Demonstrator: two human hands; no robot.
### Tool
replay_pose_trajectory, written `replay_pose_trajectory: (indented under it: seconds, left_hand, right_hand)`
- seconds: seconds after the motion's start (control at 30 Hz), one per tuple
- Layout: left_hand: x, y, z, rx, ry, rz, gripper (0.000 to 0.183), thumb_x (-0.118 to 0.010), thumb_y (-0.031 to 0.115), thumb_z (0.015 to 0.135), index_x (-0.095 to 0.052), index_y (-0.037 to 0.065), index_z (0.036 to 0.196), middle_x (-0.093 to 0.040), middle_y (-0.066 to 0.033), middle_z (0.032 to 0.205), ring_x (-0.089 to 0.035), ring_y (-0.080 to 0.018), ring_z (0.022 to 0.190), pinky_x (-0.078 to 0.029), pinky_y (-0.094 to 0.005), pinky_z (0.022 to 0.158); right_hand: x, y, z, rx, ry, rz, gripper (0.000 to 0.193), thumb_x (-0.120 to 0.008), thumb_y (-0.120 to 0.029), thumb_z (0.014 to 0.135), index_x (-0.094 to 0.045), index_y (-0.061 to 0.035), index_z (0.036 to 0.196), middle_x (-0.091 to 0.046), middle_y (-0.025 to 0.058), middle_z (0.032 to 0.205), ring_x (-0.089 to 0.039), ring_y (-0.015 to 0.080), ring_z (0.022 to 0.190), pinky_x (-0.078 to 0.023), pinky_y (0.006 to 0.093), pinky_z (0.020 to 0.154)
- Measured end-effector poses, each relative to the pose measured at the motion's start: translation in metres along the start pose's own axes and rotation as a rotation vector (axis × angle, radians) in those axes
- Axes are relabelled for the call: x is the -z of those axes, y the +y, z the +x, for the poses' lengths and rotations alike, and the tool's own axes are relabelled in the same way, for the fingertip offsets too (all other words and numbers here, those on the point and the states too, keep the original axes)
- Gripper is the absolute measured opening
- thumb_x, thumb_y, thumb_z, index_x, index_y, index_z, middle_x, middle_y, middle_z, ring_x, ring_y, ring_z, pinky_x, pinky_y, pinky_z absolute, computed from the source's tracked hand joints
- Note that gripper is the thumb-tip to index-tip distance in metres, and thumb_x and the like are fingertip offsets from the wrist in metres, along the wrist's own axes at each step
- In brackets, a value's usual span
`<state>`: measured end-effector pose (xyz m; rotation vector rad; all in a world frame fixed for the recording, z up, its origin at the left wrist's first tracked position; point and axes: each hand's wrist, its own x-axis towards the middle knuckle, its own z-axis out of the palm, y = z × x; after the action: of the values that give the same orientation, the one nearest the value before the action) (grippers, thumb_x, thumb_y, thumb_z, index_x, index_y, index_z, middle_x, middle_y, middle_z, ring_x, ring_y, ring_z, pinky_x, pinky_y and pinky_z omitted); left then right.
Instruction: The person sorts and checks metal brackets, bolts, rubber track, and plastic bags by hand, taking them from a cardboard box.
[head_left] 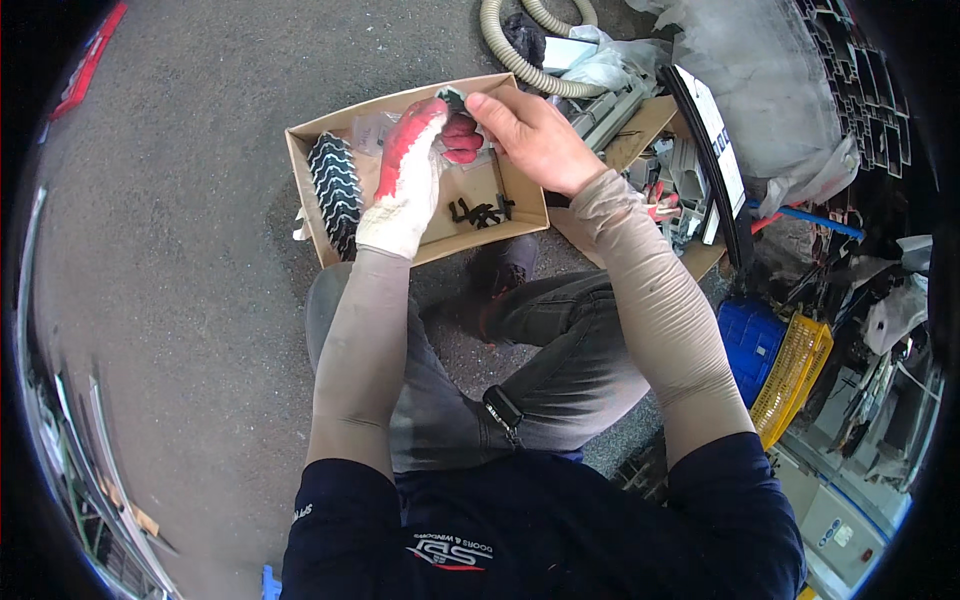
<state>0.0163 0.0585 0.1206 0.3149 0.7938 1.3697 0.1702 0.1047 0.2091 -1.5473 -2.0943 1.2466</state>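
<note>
Head view: ribbed hose (497, 42) near cardboard box (525, 195)

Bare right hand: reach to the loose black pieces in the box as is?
Likely yes. The right hand is over the same end of the open box, and nothing visible covers the black pieces. Its fingertips seem occupied at a small dark piece, though.
</note>
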Motion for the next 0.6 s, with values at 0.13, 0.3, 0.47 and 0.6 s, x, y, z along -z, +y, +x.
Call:
replay_pose_trajectory:
  seconds: [0.13,0.3,0.47,0.6]
  left_hand:
    - [0.009,0.0,0.004,-0.032,-0.075,0.103,0.035,-0.058,0.03,0.099,-0.062,0.0,0.115,-0.069,-0.0139,0.095,-0.067,-0.0234,0.081,-0.054,-0.0368,0.075]
    - [0.003,-0.003,0.003,0.001,-0.011,0.208,0.035,-0.054,0.032,0.102,-0.063,0.002,0.117,-0.069,-0.0131,0.102,-0.067,-0.0238,0.085,-0.054,-0.0379,0.079]
    - [0.01,0.0,0.002,0.016,-0.011,0.076,0.034,-0.055,0.029,0.103,-0.059,0.004,0.126,-0.066,-0.0147,0.118,-0.065,-0.0265,0.103,-0.055,-0.0442,0.088]
    - [0.003,-0.014,0.013,-0.065,0.108,0.269,0.033,-0.057,0.033,0.102,-0.062,0.004,0.118,-0.068,-0.0095,0.108,-0.064,-0.0204,0.098,-0.052,-0.0362,0.089]
  right_hand:
    - [-0.004,0.003,0.001,0.046,0.046,0.013,0.058,-0.054,-0.054,0.1,-0.064,0.0033,0.093,-0.057,0.0045,0.07,-0.056,0.0148,0.068,-0.048,0.0314,0.065]
    - [-0.006,0.009,-0.001,-0.006,0.071,-0.011,0.064,-0.058,-0.058,0.095,-0.068,0.0044,0.101,-0.067,0.0162,0.085,-0.065,0.0273,0.083,-0.052,0.0371,0.079]
    - [-0.007,-0.002,-0.004,0.119,0.081,-0.081,0.055,-0.066,-0.05,0.093,-0.07,0.0024,0.108,-0.072,0.0129,0.089,-0.067,0.0177,0.083,-0.052,0.0319,0.08]
    - [-0.009,0.008,0.001,0.083,0.291,-0.196,0.072,-0.073,-0.059,0.081,-0.068,0.0086,0.106,-0.071,0.0251,0.091,-0.071,0.0372,0.093,-0.055,0.0407,0.086]
